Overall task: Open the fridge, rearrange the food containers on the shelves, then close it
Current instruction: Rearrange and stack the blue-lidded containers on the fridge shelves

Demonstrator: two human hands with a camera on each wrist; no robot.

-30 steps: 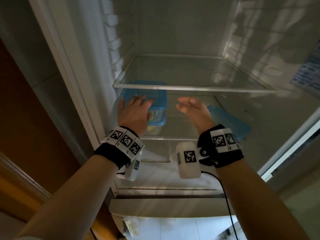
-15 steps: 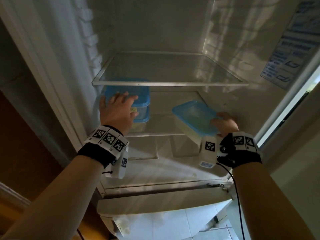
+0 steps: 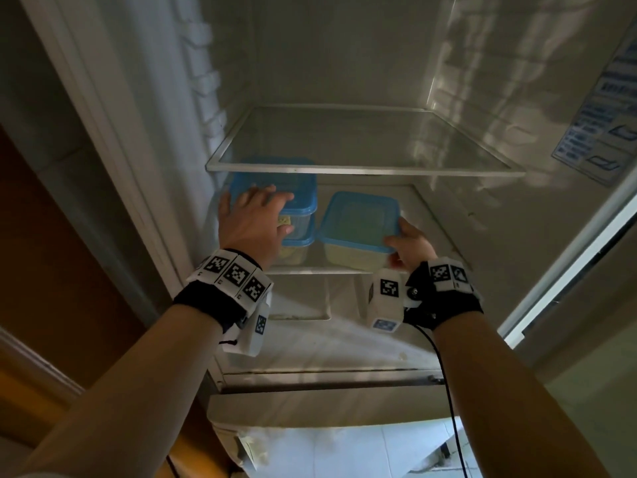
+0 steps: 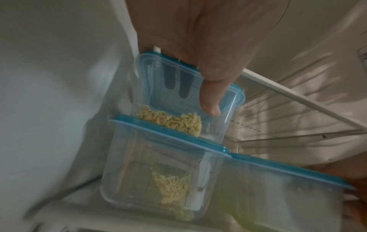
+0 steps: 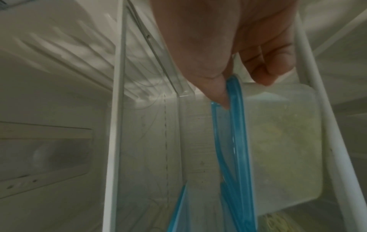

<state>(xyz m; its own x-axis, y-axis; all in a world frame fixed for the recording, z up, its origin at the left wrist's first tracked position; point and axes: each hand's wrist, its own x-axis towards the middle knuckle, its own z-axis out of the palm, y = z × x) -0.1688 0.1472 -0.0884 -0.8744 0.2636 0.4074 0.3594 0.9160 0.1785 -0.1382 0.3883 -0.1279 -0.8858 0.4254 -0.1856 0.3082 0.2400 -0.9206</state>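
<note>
The fridge stands open in the head view. On its lower shelf (image 3: 310,269), at the left, two clear blue-lidded containers with noodles are stacked. My left hand (image 3: 253,222) grips the top container (image 3: 296,201) (image 4: 184,100), fingers over its lid and thumb on its front wall. The bottom container (image 3: 296,251) (image 4: 158,180) sits under it. To the right, my right hand (image 3: 406,246) pinches the near right corner of a wider blue-lidded container (image 3: 358,225) (image 5: 282,141), thumb on the lid, fingers underneath. It stands close beside the stack.
A bare glass shelf (image 3: 362,169) spans the fridge just above the containers and my hands. The fridge's left wall (image 3: 193,132) is close to the stack. A blue sticker (image 3: 599,132) is on the right wall. Below the lower shelf lies a drawer cover (image 3: 327,339).
My right hand has carried the wide container from the right side of the fridge leftward and inward, beside the stack. My left hand stays on the top container.
</note>
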